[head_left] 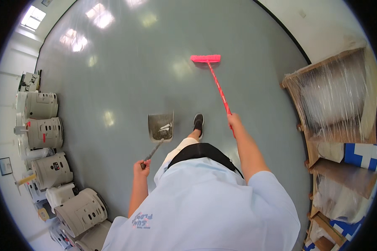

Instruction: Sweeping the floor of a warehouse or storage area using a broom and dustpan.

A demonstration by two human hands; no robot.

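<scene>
My left hand is closed round the dark grey handle of a long-handled dustpan. Scraps of white litter and some dust lie in its pan, which is left of my shoe. Gripped in my right hand is the red patterned pole of a broom. Its bright pink bristle head is out ahead of me, over the grey floor, well apart from the dustpan. Whether the bristles touch the floor I cannot tell.
Several beige cylindrical machines stand in a row along the left wall. On the right are wooden crates and pallets wrapped in clear plastic film. The smooth grey floor reflects window light. One dark shoe shows ahead of my body.
</scene>
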